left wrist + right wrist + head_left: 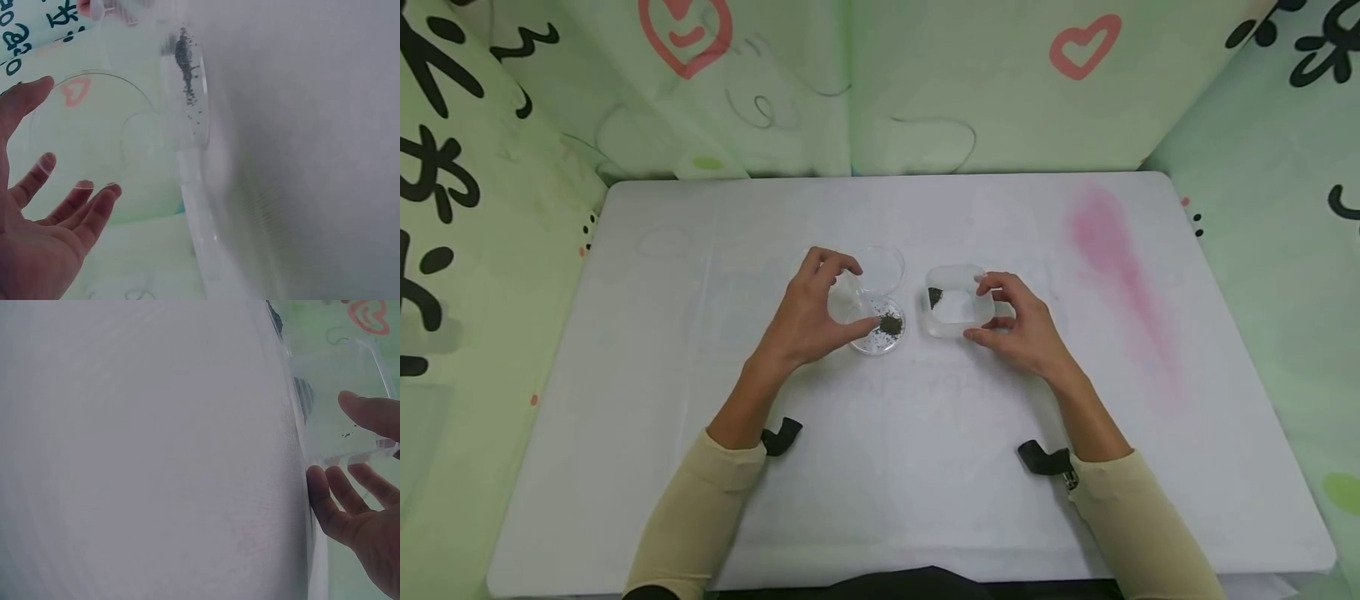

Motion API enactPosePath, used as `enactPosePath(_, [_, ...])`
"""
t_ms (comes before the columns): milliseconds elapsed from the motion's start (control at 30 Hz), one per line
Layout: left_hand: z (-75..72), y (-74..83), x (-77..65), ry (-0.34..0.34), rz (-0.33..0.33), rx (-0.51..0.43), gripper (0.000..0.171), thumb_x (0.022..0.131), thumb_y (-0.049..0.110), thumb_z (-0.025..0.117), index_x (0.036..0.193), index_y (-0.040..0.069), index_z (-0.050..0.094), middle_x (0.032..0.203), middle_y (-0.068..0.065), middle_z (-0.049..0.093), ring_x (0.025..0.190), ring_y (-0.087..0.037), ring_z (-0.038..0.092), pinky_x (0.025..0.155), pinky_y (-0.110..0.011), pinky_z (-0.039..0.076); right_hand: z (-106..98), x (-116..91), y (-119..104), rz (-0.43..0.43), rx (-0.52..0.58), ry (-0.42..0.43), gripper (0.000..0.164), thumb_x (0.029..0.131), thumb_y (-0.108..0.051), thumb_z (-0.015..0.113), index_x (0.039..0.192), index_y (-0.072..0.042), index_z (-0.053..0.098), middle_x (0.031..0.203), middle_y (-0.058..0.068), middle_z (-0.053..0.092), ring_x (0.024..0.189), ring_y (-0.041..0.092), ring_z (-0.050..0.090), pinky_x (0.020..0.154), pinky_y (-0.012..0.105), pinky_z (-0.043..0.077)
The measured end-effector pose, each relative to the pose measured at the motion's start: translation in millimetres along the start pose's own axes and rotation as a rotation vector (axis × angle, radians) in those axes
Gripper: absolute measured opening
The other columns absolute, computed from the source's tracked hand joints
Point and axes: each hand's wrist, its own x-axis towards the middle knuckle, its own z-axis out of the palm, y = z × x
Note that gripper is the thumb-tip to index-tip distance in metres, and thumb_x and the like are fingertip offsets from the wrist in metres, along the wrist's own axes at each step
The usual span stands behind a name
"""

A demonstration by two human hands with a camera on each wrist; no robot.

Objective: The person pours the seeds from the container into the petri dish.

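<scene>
Left hand (812, 317) pinches clear lid (94, 131), right hand (1021, 327) grips tub (953, 329); left pinch slipping could drop lid, scattering dark grains (891, 324) from dish (874, 351) near that thumb.

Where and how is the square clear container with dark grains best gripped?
Probably at its right end, coming from the right: the square container has raised side walls that can be held from opposite sides there, and most of its dark grains lie at the left, away from that grip. The right hand holds that end.
</scene>
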Motion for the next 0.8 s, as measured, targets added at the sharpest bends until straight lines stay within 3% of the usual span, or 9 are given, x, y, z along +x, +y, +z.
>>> enactPosePath(133, [7.1,-4.6,1.2,0.035,0.045,-0.047,0.060,0.076,0.028,0.093,0.120,0.008,0.057,0.124,-0.009,0.052,0.115,-0.035,0.057,0.105,-0.044,0.051,0,0,1,0.002,-0.001,0.001,0.064,0.079,0.002,0.088,0.132,-0.006,0.054,0.151,0.014,0.052,0.123,0.034,0.056,0.080,0.022,0.058])
enactPosePath(367, [14.6,-9.5,2.3,0.057,0.086,-0.065,0.056,0.076,0.030,0.094,0.110,0.008,0.055,0.117,-0.006,0.053,0.115,-0.030,0.056,0.105,-0.043,0.051,1,0,2,0.013,0.007,0.006,0.066,0.077,0.004,0.088,0.132,-0.006,0.053,0.151,0.015,0.052,0.122,0.033,0.055,0.080,0.024,0.059])
enactPosePath(567, [16.6,-10.9,1.5,0.021,0.053,-0.058,0.051,0.076,0.031,0.094,0.102,0.010,0.055,0.118,-0.006,0.052,0.115,-0.028,0.056,0.106,-0.043,0.050,1,0,2,0.016,0.008,0.008,0.068,0.077,0.004,0.088,0.134,-0.006,0.053,0.149,0.014,0.053,0.122,0.033,0.055,0.079,0.020,0.057])
enactPosePath(800, [16.8,-11.7,-0.3,-0.021,0.006,-0.002,0.046,0.076,0.031,0.093,0.093,0.007,0.057,0.135,-0.014,0.062,0.118,-0.032,0.060,0.098,-0.046,0.052,1,1,2,0.002,-0.004,0.003,0.069,0.078,0.003,0.088,0.137,-0.005,0.053,0.145,0.015,0.054,0.124,0.035,0.055,0.079,0.017,0.055])
